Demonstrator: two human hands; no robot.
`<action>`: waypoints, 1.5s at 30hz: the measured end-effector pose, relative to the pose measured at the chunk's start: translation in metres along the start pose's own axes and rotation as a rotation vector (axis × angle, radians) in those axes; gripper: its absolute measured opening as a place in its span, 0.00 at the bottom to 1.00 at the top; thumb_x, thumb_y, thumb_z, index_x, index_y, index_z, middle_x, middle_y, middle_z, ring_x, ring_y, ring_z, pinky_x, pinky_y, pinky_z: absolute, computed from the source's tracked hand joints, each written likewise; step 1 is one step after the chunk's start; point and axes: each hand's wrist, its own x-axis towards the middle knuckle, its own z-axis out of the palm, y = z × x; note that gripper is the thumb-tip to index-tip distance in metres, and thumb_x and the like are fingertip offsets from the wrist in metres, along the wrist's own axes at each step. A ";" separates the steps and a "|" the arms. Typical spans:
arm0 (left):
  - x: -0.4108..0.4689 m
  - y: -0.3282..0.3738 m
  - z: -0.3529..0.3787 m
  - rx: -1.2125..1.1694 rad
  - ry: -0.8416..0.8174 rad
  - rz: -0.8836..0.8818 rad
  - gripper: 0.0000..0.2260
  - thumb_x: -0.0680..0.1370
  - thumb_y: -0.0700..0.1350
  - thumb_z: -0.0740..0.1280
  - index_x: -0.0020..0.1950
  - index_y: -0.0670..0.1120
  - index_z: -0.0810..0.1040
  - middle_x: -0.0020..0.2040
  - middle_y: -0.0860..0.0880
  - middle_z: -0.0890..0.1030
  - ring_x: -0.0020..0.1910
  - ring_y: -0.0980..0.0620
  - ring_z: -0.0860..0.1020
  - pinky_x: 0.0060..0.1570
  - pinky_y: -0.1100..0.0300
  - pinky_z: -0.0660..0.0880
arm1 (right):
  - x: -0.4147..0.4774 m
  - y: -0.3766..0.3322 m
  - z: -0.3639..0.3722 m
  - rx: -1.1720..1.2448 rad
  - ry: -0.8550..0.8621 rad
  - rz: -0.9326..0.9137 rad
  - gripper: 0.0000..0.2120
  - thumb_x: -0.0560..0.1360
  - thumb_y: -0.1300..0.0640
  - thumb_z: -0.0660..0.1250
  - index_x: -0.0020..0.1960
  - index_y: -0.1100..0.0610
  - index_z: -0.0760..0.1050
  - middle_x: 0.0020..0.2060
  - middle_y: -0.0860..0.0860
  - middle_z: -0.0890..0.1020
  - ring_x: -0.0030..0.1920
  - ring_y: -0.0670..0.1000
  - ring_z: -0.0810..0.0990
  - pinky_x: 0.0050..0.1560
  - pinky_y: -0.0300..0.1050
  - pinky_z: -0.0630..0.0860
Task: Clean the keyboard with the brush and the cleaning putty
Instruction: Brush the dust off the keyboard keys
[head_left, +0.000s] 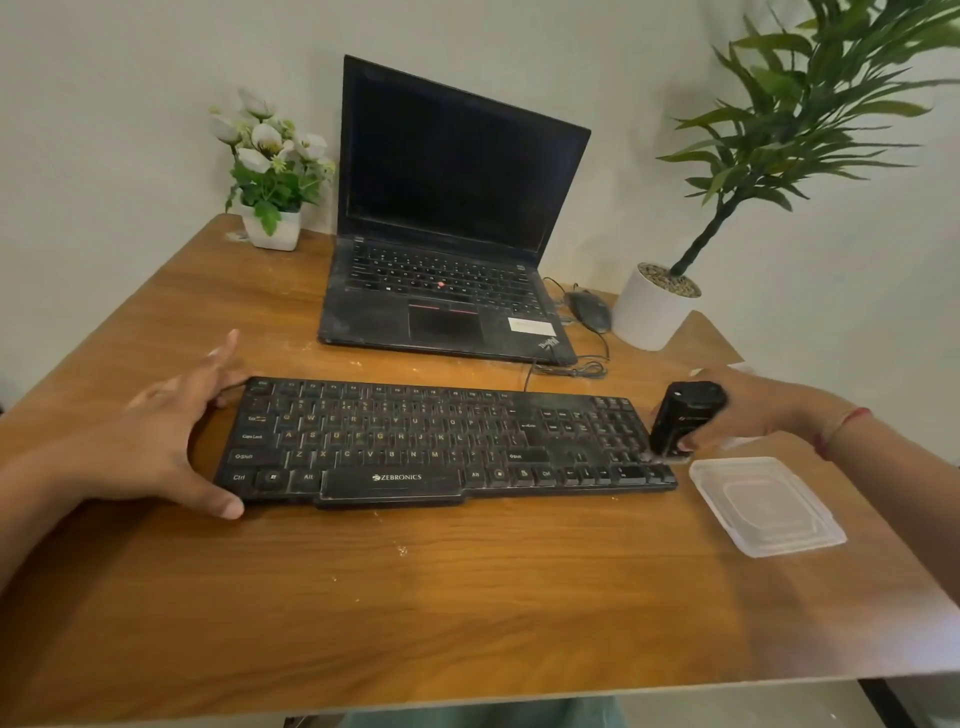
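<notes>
Left hand (161, 447) spread, bracing keyboard (415, 441) end, right hand (758, 410) gripping brush (685, 415) on numpad

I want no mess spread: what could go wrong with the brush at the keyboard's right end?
Dust flicked by the brush in the right hand may land on the clear lid beside the keyboard. The left hand touches only the left end, so the keyboard might skid toward the laptop.
</notes>
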 end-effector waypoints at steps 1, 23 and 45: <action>0.000 0.000 0.000 0.001 0.000 0.010 0.68 0.44 0.75 0.73 0.69 0.69 0.29 0.69 0.63 0.59 0.70 0.61 0.54 0.72 0.54 0.48 | -0.001 0.003 -0.003 -0.017 0.010 0.013 0.11 0.65 0.65 0.76 0.44 0.59 0.77 0.37 0.52 0.82 0.34 0.42 0.80 0.35 0.33 0.75; -0.004 0.008 -0.003 0.099 -0.074 0.051 0.71 0.44 0.81 0.64 0.77 0.52 0.37 0.73 0.63 0.37 0.74 0.56 0.39 0.74 0.49 0.37 | 0.049 -0.337 0.128 0.213 0.048 -0.683 0.10 0.64 0.58 0.76 0.37 0.58 0.76 0.30 0.51 0.79 0.30 0.48 0.76 0.28 0.40 0.71; -0.009 0.023 -0.008 0.009 -0.120 -0.089 0.67 0.45 0.72 0.73 0.68 0.68 0.27 0.75 0.59 0.47 0.73 0.58 0.47 0.70 0.58 0.42 | 0.004 -0.161 0.064 0.092 -0.099 -0.307 0.12 0.67 0.61 0.75 0.48 0.60 0.78 0.39 0.52 0.83 0.36 0.44 0.80 0.37 0.38 0.76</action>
